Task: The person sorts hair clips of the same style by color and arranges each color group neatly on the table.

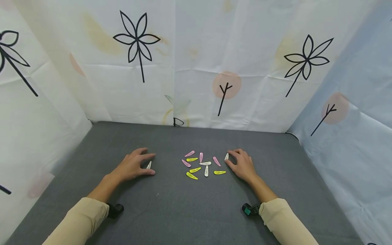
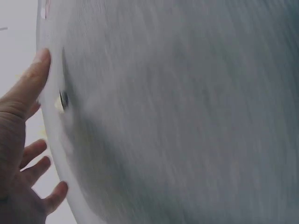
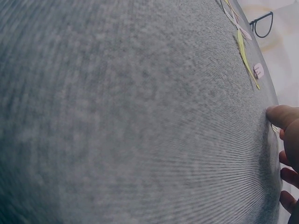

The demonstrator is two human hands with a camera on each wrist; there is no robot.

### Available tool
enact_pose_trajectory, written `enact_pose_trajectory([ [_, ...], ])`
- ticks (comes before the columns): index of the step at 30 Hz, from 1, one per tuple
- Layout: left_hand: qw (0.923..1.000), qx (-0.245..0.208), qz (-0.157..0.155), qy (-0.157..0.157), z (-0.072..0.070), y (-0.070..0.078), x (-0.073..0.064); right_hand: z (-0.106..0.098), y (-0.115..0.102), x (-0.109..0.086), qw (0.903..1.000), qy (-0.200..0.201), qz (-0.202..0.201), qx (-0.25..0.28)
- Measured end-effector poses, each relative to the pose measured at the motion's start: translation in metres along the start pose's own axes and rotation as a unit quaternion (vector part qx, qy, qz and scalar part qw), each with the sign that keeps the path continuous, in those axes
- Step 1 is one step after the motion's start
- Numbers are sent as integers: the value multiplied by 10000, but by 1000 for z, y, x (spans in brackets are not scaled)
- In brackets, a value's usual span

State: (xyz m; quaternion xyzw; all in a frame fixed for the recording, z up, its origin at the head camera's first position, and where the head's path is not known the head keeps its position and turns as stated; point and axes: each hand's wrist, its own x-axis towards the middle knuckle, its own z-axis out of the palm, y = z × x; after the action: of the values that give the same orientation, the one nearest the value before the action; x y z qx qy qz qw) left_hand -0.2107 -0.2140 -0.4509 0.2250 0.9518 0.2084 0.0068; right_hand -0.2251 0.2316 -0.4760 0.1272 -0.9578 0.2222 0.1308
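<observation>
Grey table (image 1: 183, 211) carries all clips. Left hand (image 1: 132, 165): released, thumb and fingers spread around one white clip (image 1: 149, 165), nearer the left edge. Right hand (image 1: 244, 165): thumb and fingertip at a second white clip (image 1: 226, 156), nearer the right edge; grip cannot be determined. Possible faults: shallow pinching may drop thin clips; inward sweeping could scatter the central clip group (image 1: 205, 163).

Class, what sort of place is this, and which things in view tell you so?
Probably a staged tabletop workspace: a grey work surface, printed hangings enclosing its back, left and right, and small hair clips lying on it. Which building or room, I cannot tell.
</observation>
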Motion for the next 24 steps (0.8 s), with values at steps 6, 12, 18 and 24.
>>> enact_pose_trajectory([
  [6, 9994, -18, 252, 236, 14, 41, 19, -1, -1, 0, 9999, -85, 90, -40],
  [12, 9975, -272, 630, 142, 30, 76, 40, 1, 0, 0, 9998, -125, 125, -62],
  [18, 9938, -594, 935, 114, 48, 104, 56, 3, 1, 1, 9999, -69, 122, -75],
  [24, 9909, -531, 1231, 93, 64, 121, 66, 4, 1, 1, 9997, -112, 180, -126],
])
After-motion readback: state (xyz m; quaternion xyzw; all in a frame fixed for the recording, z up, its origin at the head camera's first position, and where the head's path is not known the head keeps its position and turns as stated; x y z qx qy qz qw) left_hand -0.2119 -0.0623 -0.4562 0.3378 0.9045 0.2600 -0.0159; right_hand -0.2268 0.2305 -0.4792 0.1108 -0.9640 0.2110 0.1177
